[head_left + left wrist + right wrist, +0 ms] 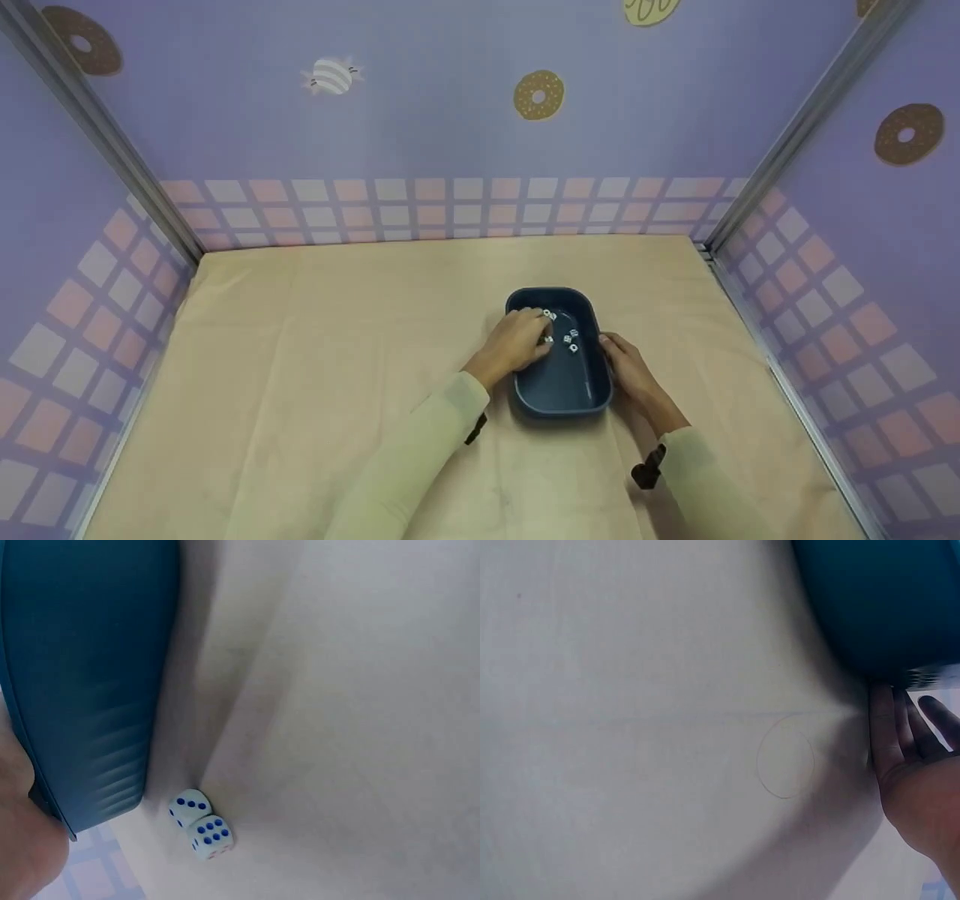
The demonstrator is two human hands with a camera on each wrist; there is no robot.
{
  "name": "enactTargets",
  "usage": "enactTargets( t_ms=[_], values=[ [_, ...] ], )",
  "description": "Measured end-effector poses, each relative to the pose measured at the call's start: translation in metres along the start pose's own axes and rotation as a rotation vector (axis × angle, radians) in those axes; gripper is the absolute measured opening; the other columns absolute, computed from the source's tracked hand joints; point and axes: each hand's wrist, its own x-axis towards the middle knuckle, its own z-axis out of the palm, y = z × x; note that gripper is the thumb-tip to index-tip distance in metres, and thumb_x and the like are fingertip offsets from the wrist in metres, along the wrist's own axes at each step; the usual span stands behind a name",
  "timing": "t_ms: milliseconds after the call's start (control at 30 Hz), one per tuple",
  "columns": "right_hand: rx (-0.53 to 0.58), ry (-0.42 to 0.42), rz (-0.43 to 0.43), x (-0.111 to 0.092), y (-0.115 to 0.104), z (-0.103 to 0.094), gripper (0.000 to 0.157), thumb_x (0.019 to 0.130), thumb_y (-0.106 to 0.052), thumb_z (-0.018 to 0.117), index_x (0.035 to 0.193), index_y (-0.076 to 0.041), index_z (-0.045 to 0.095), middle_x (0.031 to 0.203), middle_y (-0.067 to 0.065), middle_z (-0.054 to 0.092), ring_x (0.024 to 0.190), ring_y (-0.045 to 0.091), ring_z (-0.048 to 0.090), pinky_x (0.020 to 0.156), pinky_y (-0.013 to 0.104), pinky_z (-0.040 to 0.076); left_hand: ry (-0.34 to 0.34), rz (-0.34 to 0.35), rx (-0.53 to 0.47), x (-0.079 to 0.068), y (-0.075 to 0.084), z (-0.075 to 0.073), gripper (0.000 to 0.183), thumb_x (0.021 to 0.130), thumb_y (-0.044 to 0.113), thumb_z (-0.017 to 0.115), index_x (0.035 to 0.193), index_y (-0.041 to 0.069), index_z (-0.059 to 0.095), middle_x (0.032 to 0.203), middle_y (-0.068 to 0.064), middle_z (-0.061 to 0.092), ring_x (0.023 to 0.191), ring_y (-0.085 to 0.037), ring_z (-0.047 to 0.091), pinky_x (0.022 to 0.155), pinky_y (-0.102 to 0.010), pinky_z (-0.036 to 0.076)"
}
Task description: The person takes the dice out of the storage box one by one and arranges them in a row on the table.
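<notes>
A dark blue rectangular tub (559, 386) stands on the cloth with several small white dice (574, 348) on its floor. My left hand (516, 339) reaches over the tub's left rim, fingers bent down inside among the dice. One die (549, 340) shows right between its thumb and fingers; whether it is pinched is not clear. Outside, close to the tub wall, two white dice with blue pips (201, 825) lie side by side in the left wrist view. My right hand (628, 367) touches the tub's right side, its fingers (885, 727) straight against the wall low down.
Cream cloth (337, 360) with light creases covers the table around the tub. A purple wall (435, 112) with donut pictures and pink-and-white checks closes the back, and similar panels stand left and right along metal posts (810, 112).
</notes>
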Motion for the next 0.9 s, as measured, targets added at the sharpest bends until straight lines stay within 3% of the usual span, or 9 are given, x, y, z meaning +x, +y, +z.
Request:
enactTargets(
  t_ms=[133, 267, 367, 500, 633, 900],
  values=[
    [-0.008, -0.010, -0.010, -0.001, -0.001, 0.001, 0.054, 0.116, -0.038, 0.040, 0.153, -0.001, 0.050, 0.154, 0.022, 0.052, 0.143, 0.036, 0.045, 0.125, 0.051, 0.027, 0.092, 0.013, -0.078, -0.005, -0.003, -0.009, 0.020, 0.102, 0.033, 0.072, 0.113, 0.017, 0.076, 0.109, 0.003, 0.069, 0.102, -0.016, 0.064, 0.091, -0.034, 0.052],
    [0.000, -0.003, -0.015, -0.002, -0.002, 0.002, 0.053, 0.116, -0.037, 0.040, 0.152, 0.000, 0.051, 0.152, 0.023, 0.053, 0.139, 0.035, 0.047, 0.122, 0.050, 0.031, 0.164, -0.006, -0.207, -0.014, -0.011, -0.031, 0.019, 0.101, 0.030, 0.074, 0.113, 0.015, 0.076, 0.108, 0.004, 0.070, 0.102, -0.015, 0.066, 0.100, -0.037, 0.050],
    [-0.003, 0.004, -0.010, -0.001, -0.002, 0.001, 0.052, 0.116, -0.037, 0.040, 0.151, 0.000, 0.052, 0.150, 0.022, 0.054, 0.137, 0.034, 0.049, 0.120, 0.048, 0.032, 0.174, -0.012, -0.307, -0.026, -0.019, -0.049, 0.018, 0.100, 0.025, 0.076, 0.113, 0.012, 0.076, 0.109, 0.002, 0.070, 0.103, -0.016, 0.066, 0.102, -0.039, 0.049],
    [-0.011, 0.003, -0.003, -0.001, -0.002, 0.001, 0.053, 0.116, -0.037, 0.040, 0.152, 0.000, 0.051, 0.152, 0.022, 0.053, 0.139, 0.034, 0.047, 0.122, 0.049, 0.030, 0.133, -0.018, -0.376, -0.046, -0.033, -0.062, 0.016, 0.099, 0.020, 0.077, 0.110, 0.009, 0.075, 0.108, -0.001, 0.068, 0.103, -0.020, 0.067, 0.095, -0.035, 0.054],
    [-0.026, -0.006, 0.004, -0.001, -0.002, 0.001, 0.055, 0.116, -0.038, 0.039, 0.154, 0.000, 0.048, 0.156, 0.023, 0.049, 0.145, 0.036, 0.044, 0.126, 0.051, 0.026, 0.075, -0.071, -0.401, -0.070, -0.047, -0.060, 0.012, 0.098, 0.017, 0.076, 0.105, 0.008, 0.073, 0.105, -0.005, 0.068, 0.101, -0.022, 0.066, 0.090, -0.034, 0.056],
    [-0.036, -0.031, 0.016, -0.010, -0.020, 0.000, 0.053, 0.117, -0.031, 0.037, 0.155, 0.006, 0.045, 0.158, 0.028, 0.045, 0.149, 0.041, 0.040, 0.127, 0.054, 0.023, -0.039, -0.207, -0.343, -0.111, -0.067, -0.033, 0.008, 0.098, 0.016, 0.076, 0.103, 0.011, 0.074, 0.101, -0.001, 0.065, 0.091, -0.015, 0.060, 0.084, -0.037, 0.054]
  ],
)
